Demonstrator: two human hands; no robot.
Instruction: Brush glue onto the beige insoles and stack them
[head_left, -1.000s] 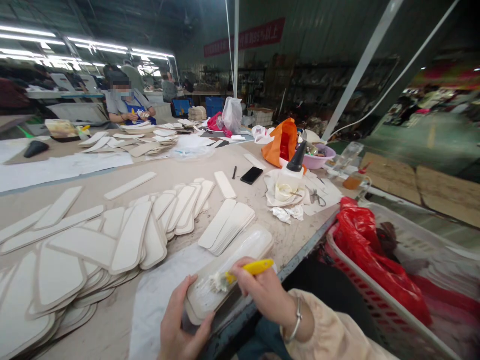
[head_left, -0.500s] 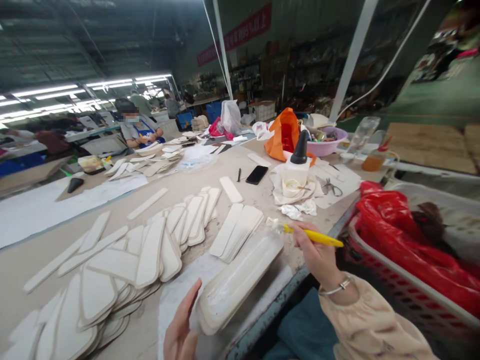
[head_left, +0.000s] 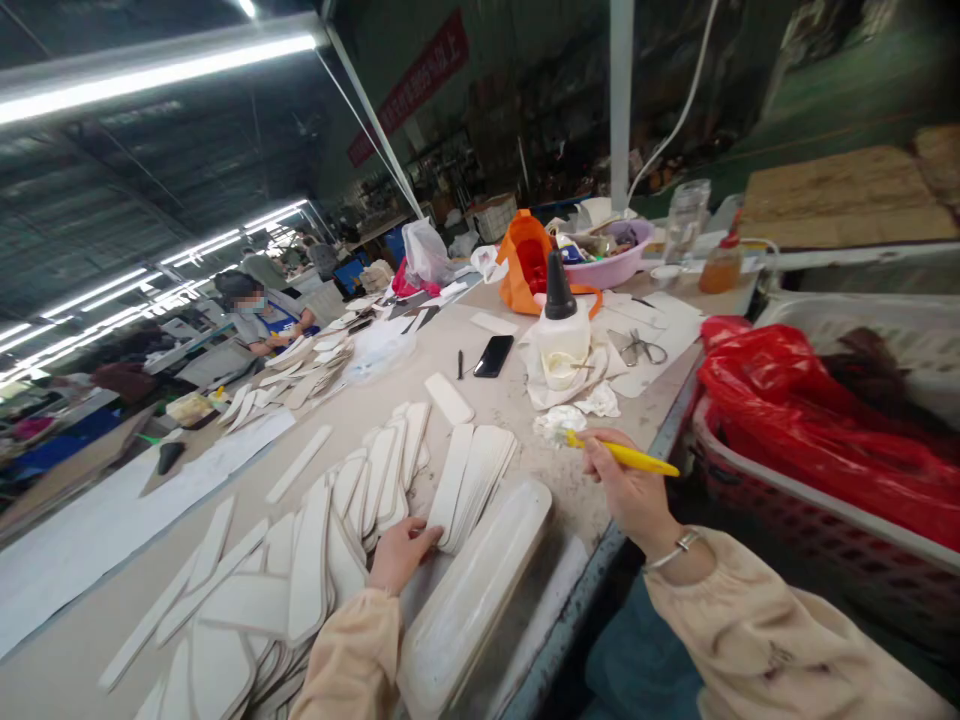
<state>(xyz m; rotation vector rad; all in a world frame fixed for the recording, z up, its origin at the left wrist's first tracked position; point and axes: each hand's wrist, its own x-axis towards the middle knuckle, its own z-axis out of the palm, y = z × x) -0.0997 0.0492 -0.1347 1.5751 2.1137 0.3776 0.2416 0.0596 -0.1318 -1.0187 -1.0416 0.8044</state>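
My right hand (head_left: 628,490) is closed around the yellow handle of a brush (head_left: 634,459). The brush's white-smeared tip points left, over crumpled white paper (head_left: 562,420). My left hand (head_left: 405,552) is at the near end of a fanned stack of long white rounded strips (head_left: 472,480), thumb and fingers pinched at the edge of the leftmost strip. Just right of that hand lies a long block of stacked pieces (head_left: 480,590) with a shiny, wet-looking top. Many more overlapping white pieces (head_left: 307,570) spread to the left of my left hand.
Beyond the strips are a phone (head_left: 494,356), a white bottle with a black cone top (head_left: 562,330), scissors (head_left: 643,348) and an orange bag (head_left: 521,265). A basket with red plastic (head_left: 795,420) stands at the right. A co-worker (head_left: 262,315) sits across the table.
My left hand has moved forward from beside the shiny block to the fanned strips. The brush has come off the block's far end toward the crumpled paper. The view has tilted.
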